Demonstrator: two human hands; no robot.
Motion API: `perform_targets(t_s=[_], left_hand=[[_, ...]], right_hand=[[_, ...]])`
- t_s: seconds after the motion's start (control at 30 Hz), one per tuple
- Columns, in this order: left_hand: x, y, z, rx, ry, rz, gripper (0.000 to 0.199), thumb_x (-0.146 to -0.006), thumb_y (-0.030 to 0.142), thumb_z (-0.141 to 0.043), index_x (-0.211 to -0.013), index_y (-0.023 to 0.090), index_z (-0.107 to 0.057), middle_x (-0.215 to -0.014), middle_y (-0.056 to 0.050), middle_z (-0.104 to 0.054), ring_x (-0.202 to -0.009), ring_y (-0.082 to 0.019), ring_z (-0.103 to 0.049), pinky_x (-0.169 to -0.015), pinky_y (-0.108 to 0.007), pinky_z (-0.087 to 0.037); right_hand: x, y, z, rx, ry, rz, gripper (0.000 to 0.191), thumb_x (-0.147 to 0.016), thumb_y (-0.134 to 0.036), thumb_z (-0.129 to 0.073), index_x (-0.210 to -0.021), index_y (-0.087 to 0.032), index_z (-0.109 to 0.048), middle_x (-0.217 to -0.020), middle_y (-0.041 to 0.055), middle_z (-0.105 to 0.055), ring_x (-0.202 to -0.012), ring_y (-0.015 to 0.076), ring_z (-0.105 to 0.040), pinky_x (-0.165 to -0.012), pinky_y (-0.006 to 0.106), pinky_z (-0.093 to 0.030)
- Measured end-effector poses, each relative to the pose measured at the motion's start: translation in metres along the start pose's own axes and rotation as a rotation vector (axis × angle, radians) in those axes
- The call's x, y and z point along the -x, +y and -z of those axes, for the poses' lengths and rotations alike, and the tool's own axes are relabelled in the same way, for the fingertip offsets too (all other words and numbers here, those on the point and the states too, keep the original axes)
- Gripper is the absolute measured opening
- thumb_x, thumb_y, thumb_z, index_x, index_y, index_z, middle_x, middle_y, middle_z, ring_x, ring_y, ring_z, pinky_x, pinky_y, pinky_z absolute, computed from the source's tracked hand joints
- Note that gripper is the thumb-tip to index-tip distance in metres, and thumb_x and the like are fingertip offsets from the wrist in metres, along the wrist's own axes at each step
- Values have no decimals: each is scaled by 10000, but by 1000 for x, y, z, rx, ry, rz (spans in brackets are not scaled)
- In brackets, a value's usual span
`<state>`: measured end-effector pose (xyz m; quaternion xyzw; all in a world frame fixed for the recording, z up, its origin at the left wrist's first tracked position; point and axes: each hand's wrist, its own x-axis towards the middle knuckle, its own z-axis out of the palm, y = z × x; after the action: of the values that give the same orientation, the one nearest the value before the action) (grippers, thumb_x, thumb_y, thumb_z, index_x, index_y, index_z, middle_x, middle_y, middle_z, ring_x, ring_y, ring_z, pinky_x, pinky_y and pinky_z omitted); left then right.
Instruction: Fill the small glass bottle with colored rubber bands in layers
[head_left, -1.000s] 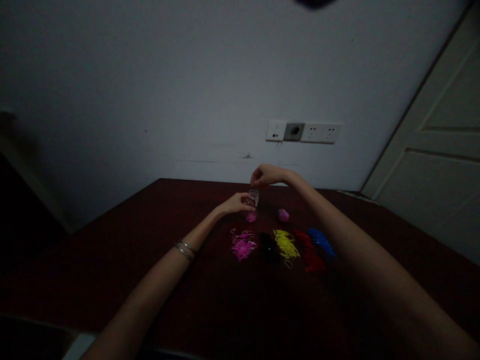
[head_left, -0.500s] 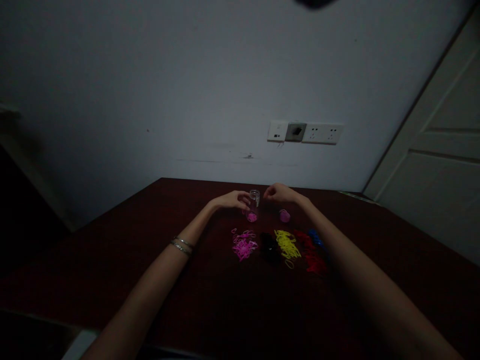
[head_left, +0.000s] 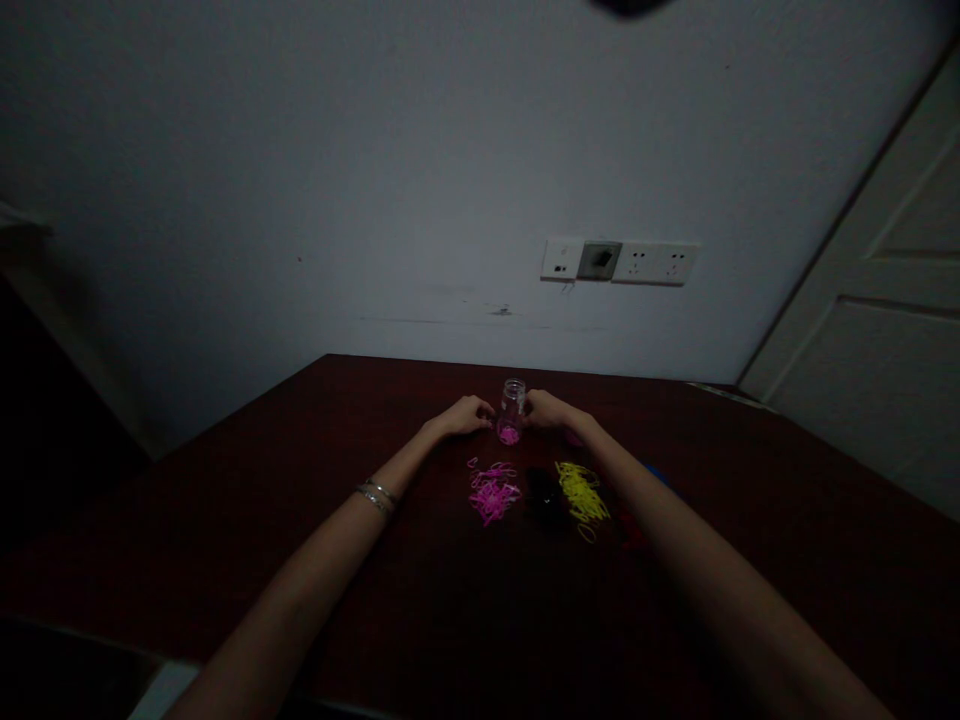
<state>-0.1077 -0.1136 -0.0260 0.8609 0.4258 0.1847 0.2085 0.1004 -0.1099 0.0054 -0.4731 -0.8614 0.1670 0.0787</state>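
Observation:
A small clear glass jar [head_left: 513,402] stands upright on the dark red table, some pink rubber bands [head_left: 509,435] at its bottom. My right hand [head_left: 546,409] touches the jar's right side, its fingers curled against the glass and partly hidden. Left of the jar, my left hand [head_left: 466,414] has its fingertips pinched low at a pink rubber band [head_left: 490,425]. Nearer to me lie a pile of loose pink rubber bands [head_left: 494,494], a black pile [head_left: 545,496] and a yellow pile [head_left: 583,494]. A round pink thing [head_left: 572,438] is mostly covered by my right wrist.
My right forearm largely hides a red pile [head_left: 632,532] and a blue pile [head_left: 661,477]. Behind the table [head_left: 390,390] rises a pale wall with sockets [head_left: 654,264]. A white door [head_left: 892,300] is on the right.
My right hand has moved left and down onto the jar's side. My left fingers have come away from the jar and down to the pink band. My right forearm now covers more of the red and blue piles.

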Motion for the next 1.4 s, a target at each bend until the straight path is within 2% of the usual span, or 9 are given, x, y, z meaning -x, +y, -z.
perform_targets(t_s=[0.23,0.53,0.6,0.7,0.77,0.87,1.0,1.13,1.4], left_hand=[[-1,-2,-3,-31,0,23,152,-705,181,-584,-809,126,-680,-766,-40,-653,-694,-138,-557,-649,-222,-397],[1,-2,-3,-47,6,12,158,-699,109,-518,-755,107,-665,-753,-52,-654,-689,-133,-565,-659,-223,-403],[1,-4,2,-8,43,21,147,-692,132,-531,-740,103,-668,-736,-48,-652,-686,-132,-563,-657,-224,-405],[2,-2,19,97,185,50,149,-690,201,-567,-725,97,-667,-722,-49,-651,-688,-134,-565,-649,-227,-411],[2,5,34,184,298,61,164,-689,230,-580,-728,94,-663,-724,-50,-653,-687,-130,-567,-651,-228,-417],[1,26,54,263,398,24,179,-696,256,-589,-735,97,-662,-723,-43,-651,-683,-122,-564,-655,-230,-420],[0,58,62,207,528,-76,173,-692,271,-616,-734,112,-671,-751,-35,-639,-706,-119,-550,-673,-235,-418],[-1,76,51,168,565,-99,142,-705,251,-617,-745,129,-679,-790,-38,-628,-749,-123,-552,-697,-239,-422],[-5,83,37,199,627,-29,110,-714,203,-615,-738,130,-692,-747,-39,-646,-710,-121,-569,-673,-236,-433]], right_hand=[[-6,-5,-6,-22,17,31,211,-625,-119,-615,-832,-132,-655,-815,48,-661,-748,158,-581,-618,188,-413],[-4,-5,-11,-23,48,37,145,-665,-122,-585,-788,-115,-660,-768,40,-653,-692,132,-563,-590,180,-388],[-2,-3,-5,-18,70,25,151,-665,-113,-572,-784,-108,-666,-731,32,-646,-673,125,-555,-582,178,-381],[6,2,12,-34,130,18,210,-674,-79,-518,-811,-97,-675,-727,37,-650,-661,115,-551,-587,180,-381],[15,2,30,-79,179,26,247,-686,-87,-493,-849,-97,-679,-755,46,-662,-656,116,-553,-590,187,-392],[29,-4,59,-111,221,48,239,-701,-149,-501,-843,-97,-686,-743,57,-670,-639,129,-559,-579,207,-403],[45,-26,86,-80,257,119,222,-692,-166,-517,-812,-97,-692,-740,70,-677,-666,143,-577,-619,230,-414],[49,-47,92,-1,219,167,214,-676,-140,-524,-799,-106,-696,-722,72,-676,-640,140,-571,-612,237,-406],[41,-57,83,157,208,191,210,-692,-150,-520,-785,-113,-705,-699,89,-671,-607,136,-556,-581,243,-375]])
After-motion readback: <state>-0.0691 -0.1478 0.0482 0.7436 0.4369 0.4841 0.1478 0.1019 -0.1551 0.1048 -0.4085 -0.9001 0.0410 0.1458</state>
